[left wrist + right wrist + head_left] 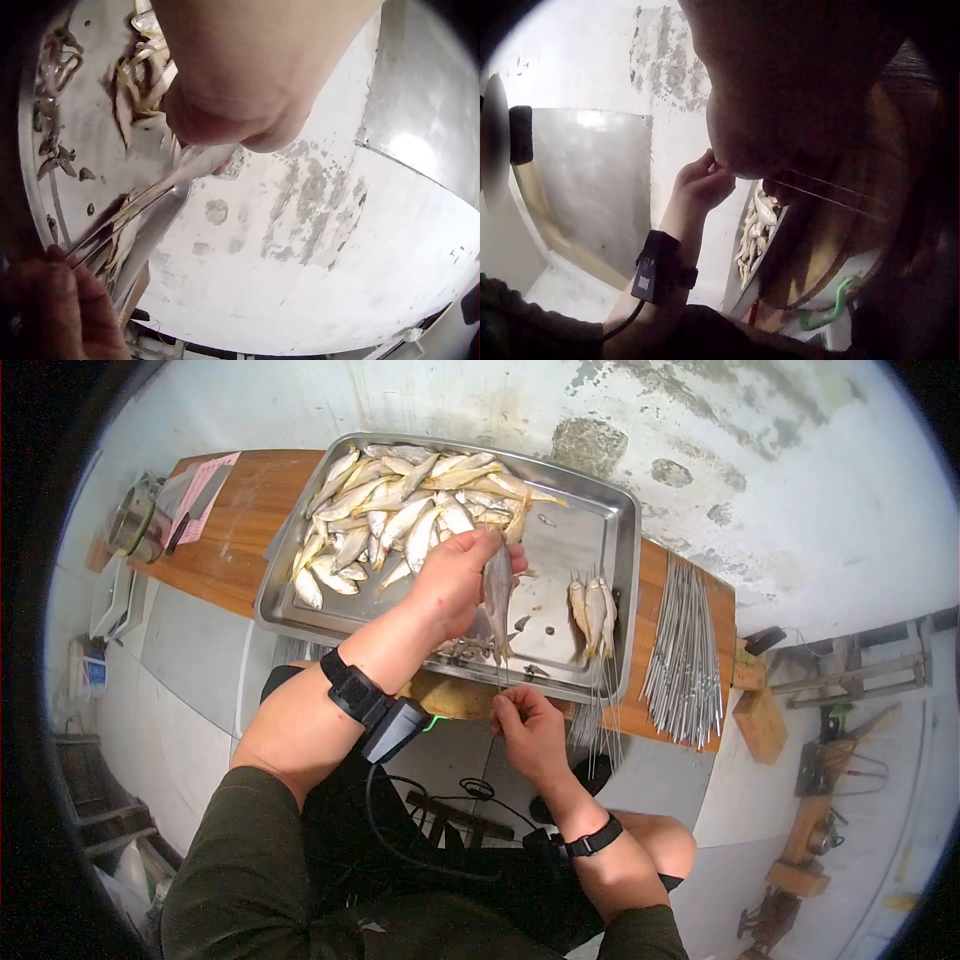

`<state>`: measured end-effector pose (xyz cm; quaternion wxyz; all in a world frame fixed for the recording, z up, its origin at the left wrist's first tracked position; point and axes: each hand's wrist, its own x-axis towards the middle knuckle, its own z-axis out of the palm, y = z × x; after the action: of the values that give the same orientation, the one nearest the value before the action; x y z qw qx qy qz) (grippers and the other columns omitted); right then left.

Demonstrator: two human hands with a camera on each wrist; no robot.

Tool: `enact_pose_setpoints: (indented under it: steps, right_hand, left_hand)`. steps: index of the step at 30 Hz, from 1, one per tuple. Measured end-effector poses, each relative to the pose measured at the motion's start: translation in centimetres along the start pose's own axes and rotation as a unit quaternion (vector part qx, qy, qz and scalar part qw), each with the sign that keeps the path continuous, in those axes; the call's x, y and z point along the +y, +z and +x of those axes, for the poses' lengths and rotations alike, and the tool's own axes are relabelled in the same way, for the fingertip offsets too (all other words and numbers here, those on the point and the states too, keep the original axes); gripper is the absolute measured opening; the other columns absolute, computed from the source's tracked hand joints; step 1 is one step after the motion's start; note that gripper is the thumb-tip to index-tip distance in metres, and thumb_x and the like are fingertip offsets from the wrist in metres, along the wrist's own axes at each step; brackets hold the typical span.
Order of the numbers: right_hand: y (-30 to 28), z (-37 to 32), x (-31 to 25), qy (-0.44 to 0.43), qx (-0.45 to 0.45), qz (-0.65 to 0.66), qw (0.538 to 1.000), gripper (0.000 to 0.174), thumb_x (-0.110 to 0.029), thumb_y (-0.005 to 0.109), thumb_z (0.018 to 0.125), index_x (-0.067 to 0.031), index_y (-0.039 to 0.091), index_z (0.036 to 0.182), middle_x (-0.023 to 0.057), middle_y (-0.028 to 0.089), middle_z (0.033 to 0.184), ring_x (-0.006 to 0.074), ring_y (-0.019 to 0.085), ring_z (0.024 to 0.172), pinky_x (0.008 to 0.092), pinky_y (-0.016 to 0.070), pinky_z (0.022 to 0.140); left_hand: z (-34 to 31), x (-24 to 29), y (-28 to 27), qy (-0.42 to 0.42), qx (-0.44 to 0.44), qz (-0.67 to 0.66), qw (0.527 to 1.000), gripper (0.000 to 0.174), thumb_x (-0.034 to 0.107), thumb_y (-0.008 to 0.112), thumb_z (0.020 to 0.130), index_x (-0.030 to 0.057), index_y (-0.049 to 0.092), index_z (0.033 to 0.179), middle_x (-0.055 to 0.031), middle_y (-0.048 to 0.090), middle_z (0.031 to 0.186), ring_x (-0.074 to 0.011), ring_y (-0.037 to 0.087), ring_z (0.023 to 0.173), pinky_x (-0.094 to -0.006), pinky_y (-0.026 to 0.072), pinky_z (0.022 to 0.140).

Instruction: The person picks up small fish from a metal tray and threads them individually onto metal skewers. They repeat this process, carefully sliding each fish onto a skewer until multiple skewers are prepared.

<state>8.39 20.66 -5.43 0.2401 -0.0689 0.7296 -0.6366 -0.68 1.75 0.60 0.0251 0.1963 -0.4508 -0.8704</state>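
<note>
My left hand (458,580) grips a silvery fish (497,595) near its upper end, over the front part of a metal tray (632,550). The fish hangs with its tail toward me. Below it, my right hand (530,732) pinches thin metal skewers between thumb and fingers. In the left wrist view the skewers run from the right hand (64,307) up along the fish; their upper ends are hidden. Two skewers (829,201) show in the right wrist view. A heap of fish (400,510) fills the tray's left and back.
Several skewered fish (595,618) lie at the tray's right side, their skewers jutting over the front rim. Loose skewers (685,660) lie on the wooden table (255,500) at right. A cleaver (205,500) and a metal pot (140,525) are at left. A stained wall (700,430) stands behind.
</note>
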Motion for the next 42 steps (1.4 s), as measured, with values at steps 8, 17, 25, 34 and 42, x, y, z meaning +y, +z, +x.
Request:
enact_pose_setpoints:
  steps: [8, 17, 25, 34, 42]
  right_hand:
    - [0.3, -0.3, -1.3, 0.047, -0.007, 0.065, 0.997, 0.016, -0.017, 0.055, 0.094, -0.0014, 0.057, 0.089, 0.0016, 0.058, 0.068, 0.0083, 0.053, 0.058, 0.0223, 0.0433, 0.053]
    - [-1.4, -0.5, -1.9, 0.022, 0.049, 0.037, 0.998, 0.021, -0.019, 0.055, 0.094, 0.0011, 0.060, 0.093, 0.0013, 0.058, 0.068, 0.0079, 0.051, 0.058, 0.0233, 0.0418, 0.053]
    - [-8.5, 1.1, -3.8, 0.028, 0.156, -0.082, 0.984, 0.024, -0.020, 0.055, 0.092, 0.0031, 0.062, 0.093, 0.0025, 0.058, 0.064, 0.0080, 0.050, 0.053, 0.0234, 0.0397, 0.049]
    - [-10.7, -0.9, -5.6, 0.012, 0.142, -0.342, 0.929, 0.027, -0.022, 0.056, 0.089, 0.0033, 0.065, 0.094, 0.0140, 0.066, 0.073, 0.0253, 0.062, 0.063, 0.0353, 0.0481, 0.059]
    - [-17.5, 0.1, -2.6, 0.021, 0.257, -0.378, 0.889, 0.028, -0.025, 0.057, 0.087, 0.0006, 0.065, 0.096, 0.0220, 0.066, 0.091, 0.0392, 0.062, 0.089, 0.0446, 0.0486, 0.078]
  left_hand:
    - [-0.2, -0.1, 0.1, 0.003, -0.007, 0.001, 1.000, 0.029, 0.026, 0.048, 0.098, 0.0001, 0.058, 0.100, -0.0084, 0.064, 0.096, -0.0175, 0.063, 0.089, -0.0304, 0.0518, 0.080]
    - [0.0, 0.6, -0.4, -0.031, -0.029, 0.024, 0.999, 0.027, 0.026, 0.049, 0.096, 0.0013, 0.055, 0.106, -0.0111, 0.064, 0.103, -0.0201, 0.063, 0.096, -0.0334, 0.0505, 0.082]
    - [0.9, 3.2, -2.5, 0.000, 0.010, 0.112, 0.994, 0.023, 0.027, 0.053, 0.094, 0.0056, 0.059, 0.098, -0.0015, 0.062, 0.089, -0.0095, 0.058, 0.081, -0.0244, 0.0485, 0.074]
    - [1.6, 2.9, -4.3, 0.009, 0.013, 0.302, 0.953, 0.019, 0.020, 0.055, 0.088, 0.0043, 0.061, 0.080, 0.0005, 0.059, 0.075, -0.0083, 0.054, 0.066, -0.0230, 0.0442, 0.061]
    - [4.2, 3.3, -0.8, 0.119, -0.019, 0.704, 0.700, 0.028, 0.025, 0.065, 0.079, 0.0009, 0.065, 0.093, -0.0137, 0.062, 0.071, -0.0236, 0.061, 0.069, -0.0339, 0.0496, 0.066]
